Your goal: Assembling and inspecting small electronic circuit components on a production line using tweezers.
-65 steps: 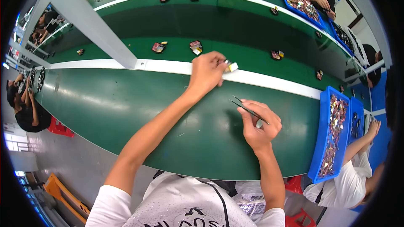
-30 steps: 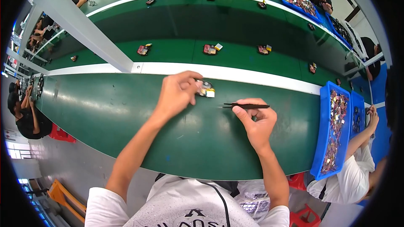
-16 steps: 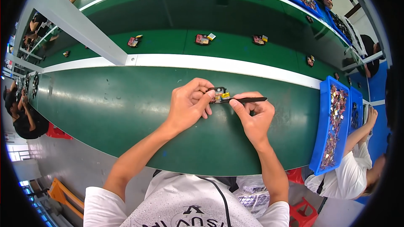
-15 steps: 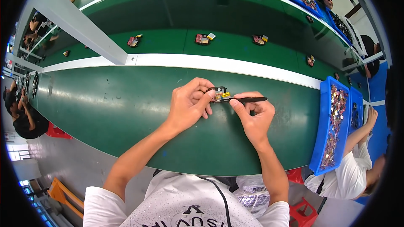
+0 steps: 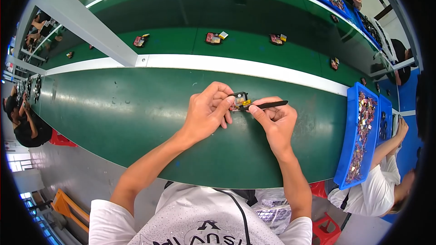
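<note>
Left hand (image 5: 210,114) pinches a small black-framed part (image 5: 240,100); right hand (image 5: 275,120) grips black tweezers (image 5: 269,105).

- The left hand (image 5: 206,115), earlier stretched out to the white strip, now sits close in, pinching a small black-framed yellow part (image 5: 240,101).
- The right hand (image 5: 274,122) now brings its black tweezers (image 5: 268,105) against that part.
</note>
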